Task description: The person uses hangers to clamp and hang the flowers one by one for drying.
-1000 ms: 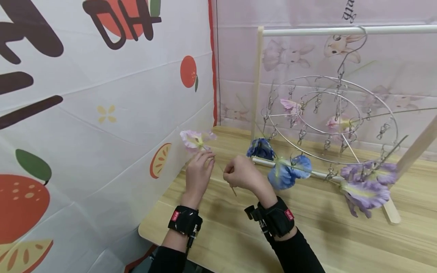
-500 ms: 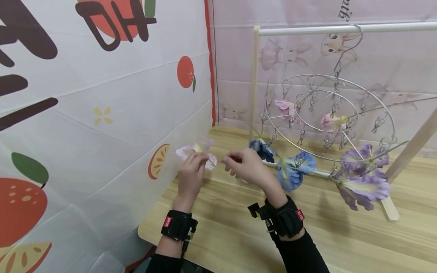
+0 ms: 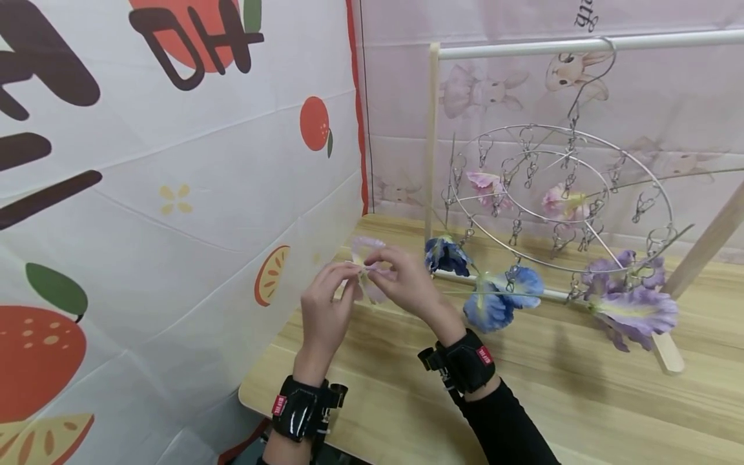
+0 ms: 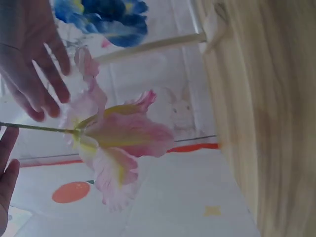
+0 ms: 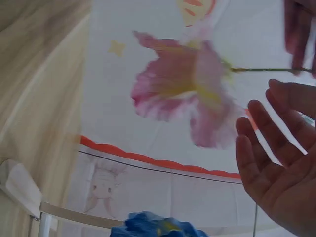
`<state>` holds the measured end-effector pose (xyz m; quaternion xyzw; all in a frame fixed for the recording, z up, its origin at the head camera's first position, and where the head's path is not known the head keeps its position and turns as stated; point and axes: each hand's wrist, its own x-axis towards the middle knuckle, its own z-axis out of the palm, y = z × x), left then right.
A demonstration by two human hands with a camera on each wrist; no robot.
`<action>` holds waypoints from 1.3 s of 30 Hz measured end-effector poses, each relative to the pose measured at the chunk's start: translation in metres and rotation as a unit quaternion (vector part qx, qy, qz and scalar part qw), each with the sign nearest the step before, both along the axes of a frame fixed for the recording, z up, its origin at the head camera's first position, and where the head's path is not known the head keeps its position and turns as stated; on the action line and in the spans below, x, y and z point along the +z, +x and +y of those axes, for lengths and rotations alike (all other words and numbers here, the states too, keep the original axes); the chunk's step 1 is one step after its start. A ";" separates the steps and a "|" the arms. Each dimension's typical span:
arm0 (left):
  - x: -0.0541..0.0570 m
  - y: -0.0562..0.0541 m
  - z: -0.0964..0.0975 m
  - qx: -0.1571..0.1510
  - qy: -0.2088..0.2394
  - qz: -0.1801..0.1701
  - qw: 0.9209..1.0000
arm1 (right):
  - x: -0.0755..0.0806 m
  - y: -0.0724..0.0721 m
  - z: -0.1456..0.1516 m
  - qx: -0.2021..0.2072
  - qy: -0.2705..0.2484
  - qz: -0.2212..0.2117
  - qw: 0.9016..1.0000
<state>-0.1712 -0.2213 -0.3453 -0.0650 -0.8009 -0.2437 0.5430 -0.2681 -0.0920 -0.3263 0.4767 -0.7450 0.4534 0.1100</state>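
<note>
A pink artificial flower (image 4: 126, 131) with ruffled petals and yellow streaks is up between both hands, its thin green stem (image 4: 37, 127) showing in the left wrist view. My left hand (image 3: 327, 310) pinches this stem a little behind the bloom. Beside the petals is my right hand (image 3: 409, 284); in the right wrist view its fingers (image 5: 269, 128) are spread and relaxed, their tips right at a petal's edge. In the head view, the hands partly hide the bloom.
A round wire hanger with several clips (image 3: 514, 229) hangs from a white rail (image 3: 523, 48). Blue flowers (image 3: 491, 303), a purple flower (image 3: 633, 310) and pink ones (image 3: 564, 203) hang there over the wooden table (image 3: 523, 400). A printed cloth wall (image 3: 232, 194) stands at the left.
My right hand has let go of the stem's lower end and moved left to the petals. The bloom has turned in my left hand, which has stayed nearly in place.
</note>
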 end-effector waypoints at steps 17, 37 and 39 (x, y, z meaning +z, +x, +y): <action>0.019 0.000 0.030 -0.194 0.283 -0.078 0.936 | -0.002 0.017 0.039 0.038 0.025 0.078 0.996; -0.016 -0.035 0.089 -0.295 0.435 -0.157 0.836 | -0.050 0.022 0.122 -0.098 -0.008 0.038 0.994; -0.019 -0.036 0.092 -0.294 0.443 -0.159 0.832 | -0.054 0.020 0.124 -0.130 -0.034 0.071 0.988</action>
